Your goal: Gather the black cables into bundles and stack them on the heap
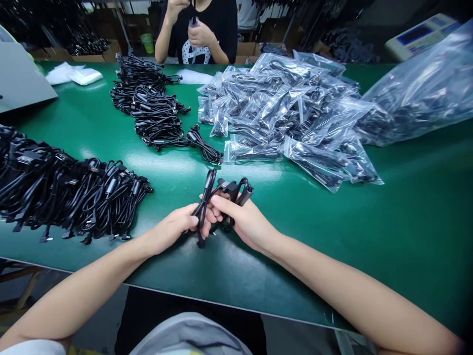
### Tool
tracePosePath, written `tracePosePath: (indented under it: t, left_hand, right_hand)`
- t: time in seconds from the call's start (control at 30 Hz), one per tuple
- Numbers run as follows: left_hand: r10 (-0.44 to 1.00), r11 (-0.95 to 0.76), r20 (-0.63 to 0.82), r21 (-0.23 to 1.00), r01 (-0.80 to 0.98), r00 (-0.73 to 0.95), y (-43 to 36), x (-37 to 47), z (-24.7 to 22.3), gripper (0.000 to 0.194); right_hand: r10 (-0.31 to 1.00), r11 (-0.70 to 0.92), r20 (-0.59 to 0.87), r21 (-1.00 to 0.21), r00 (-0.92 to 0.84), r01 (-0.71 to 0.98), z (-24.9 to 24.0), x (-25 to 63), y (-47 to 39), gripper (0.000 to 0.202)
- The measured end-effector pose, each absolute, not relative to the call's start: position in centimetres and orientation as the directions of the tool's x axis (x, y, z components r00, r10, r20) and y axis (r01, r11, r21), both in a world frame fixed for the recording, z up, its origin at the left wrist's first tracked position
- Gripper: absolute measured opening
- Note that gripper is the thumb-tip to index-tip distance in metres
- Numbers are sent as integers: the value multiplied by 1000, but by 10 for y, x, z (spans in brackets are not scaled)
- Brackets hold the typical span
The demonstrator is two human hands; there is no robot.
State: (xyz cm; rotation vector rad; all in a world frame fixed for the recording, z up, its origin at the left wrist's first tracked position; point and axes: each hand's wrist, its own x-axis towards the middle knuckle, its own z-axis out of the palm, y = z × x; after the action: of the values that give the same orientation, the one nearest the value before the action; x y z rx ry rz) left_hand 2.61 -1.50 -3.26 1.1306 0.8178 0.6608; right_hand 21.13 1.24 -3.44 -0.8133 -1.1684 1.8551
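Both my hands meet over the near middle of the green table, fingertips close together. My left hand (185, 222) is closed around a coiled black cable (205, 199), which stands nearly upright between thumb and fingers. Between the thumb and fingers of my right hand (242, 217) is another bundled black cable (236, 191), its connector pointing up. Some of the fingers are hidden behind the cables. A single tied cable (204, 145) lies on the table just beyond my hands.
Bundled cables are heaped at left (74, 192) and further back (151, 108). Bagged cables (281, 108) form a pile back right, beside a large plastic bag (424, 93). Clear sleeves (76, 75) lie back left. Across the table (369, 217), a person (201, 34) handles something.
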Motion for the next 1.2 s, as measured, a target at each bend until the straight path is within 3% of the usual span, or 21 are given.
tracePosePath:
  t: [0.17,0.3,0.43,0.63,0.83,0.93,1.07,1.13,1.2]
  left_hand:
    - [742,590,-255,689,-421,620,-12,25,-33,32]
    - [732,644,-262,567,-514,628,-12,26,-27,27]
    - [732,644,-248,553,-528,634,-12,27,-25,28]
    - [759,612,-240,580,-537,606,-13,26,-27,32]
    - [776,583,-259,641,-498,575,-12,25,-27,29]
    - [763,567,-278,721,-398,584,-10,28,-31,33]
    - [705,453,-313,889,-64,636,-10,38,-34,37]
    - [742,245,-262,963,114,616,-12,37,-32,35]
    - [855,-72,-123,934,350,504,-18,27,-27,33]
  right_hand:
    - [860,-383,-214,-871,-463,-309,-32,210,12,30]
    - [845,-388,-209,-873,-492,-296,-28,211,11,36]
    - [841,-410,-216,-853,-495,-325,-24,213,10,35]
    - [902,-397,-248,-799,-353,-451,-21,215,15,23]
    - [888,-433,-286,-786,-361,-442,-28,213,16,22]
    - [845,-493,-303,-762,-440,-421,-30,211,11,21]
    - [692,-599,-282,-738,-665,-310,-29,213,2,29]
    - [698,-582,-292,-764,-654,-280,-29,215,3,22]
    - [769,-523,-301,-804,-563,-284,-29,218,8,17]
